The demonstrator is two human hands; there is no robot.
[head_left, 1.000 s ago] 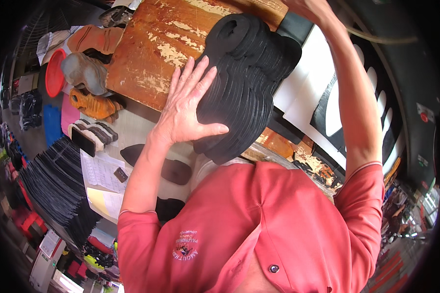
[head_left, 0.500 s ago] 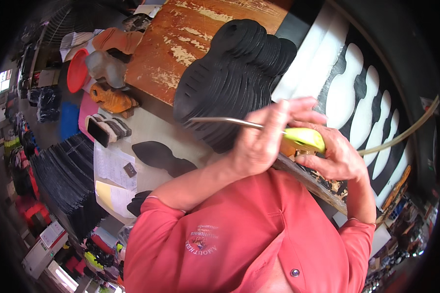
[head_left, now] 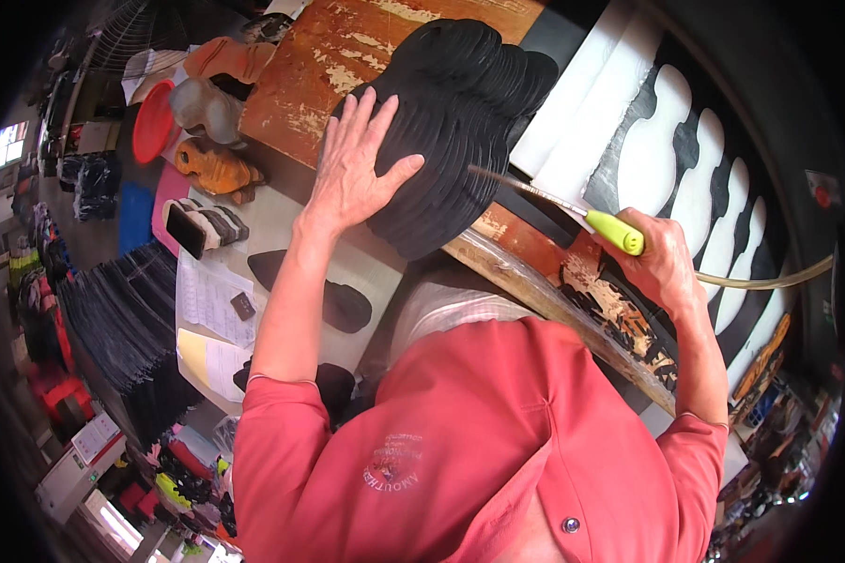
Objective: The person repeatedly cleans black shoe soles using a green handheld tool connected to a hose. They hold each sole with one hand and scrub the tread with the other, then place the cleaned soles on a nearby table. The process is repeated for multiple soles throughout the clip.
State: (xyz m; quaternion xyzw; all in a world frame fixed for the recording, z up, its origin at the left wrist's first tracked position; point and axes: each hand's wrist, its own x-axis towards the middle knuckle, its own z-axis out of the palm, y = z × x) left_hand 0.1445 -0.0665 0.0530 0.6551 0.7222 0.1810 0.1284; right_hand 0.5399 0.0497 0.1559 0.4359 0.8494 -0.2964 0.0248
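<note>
A thick fanned stack of black shoe-sole-shaped pieces (head_left: 451, 122) lies on the worn brown board. My left hand (head_left: 352, 178) rests on the stack's left side with its fingers spread, holding nothing. In my right hand (head_left: 665, 263), to the right of the stack, is a tool with a lime-green handle (head_left: 615, 232) and a long thin metal shaft. The shaft points left toward the stack's right edge, and motion blurs its tip. Small black offcuts (head_left: 629, 338) lie by the board's near edge, below my right hand.
White sole-shaped pieces (head_left: 657, 141) lie on a black surface at the right, crossed by a hose (head_left: 765, 281). On the left are a loose black sole piece (head_left: 347, 305), papers (head_left: 211, 300), a phone (head_left: 186, 230) and a tall pile of dark sheets (head_left: 122, 328).
My left hand has left the tool's shaft and moved up and left onto the stack. My right hand has shifted slightly, and the green handle is now tilted with its shaft rising leftward.
</note>
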